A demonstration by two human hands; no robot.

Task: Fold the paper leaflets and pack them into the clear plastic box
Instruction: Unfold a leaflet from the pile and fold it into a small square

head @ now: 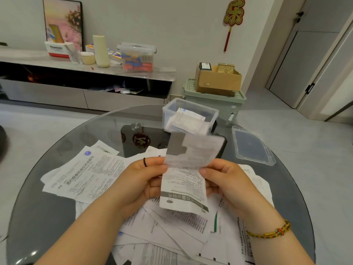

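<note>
Up above the table (47, 217), both hands pinch 1 leaflet (183, 186): left hand (141, 180) at its left edge, right hand (227, 180) at its right, its top half blurred. Behind it, the box (191, 111) holds folded leaflets; loose sheets (91, 175) lie underneath.

Cardboard box (217, 81) atop green bin (214, 101)

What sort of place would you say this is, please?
Probably a home living room: a low console along the wall, a framed picture standing on it, a red hanging ornament, and a round glass table.
</note>
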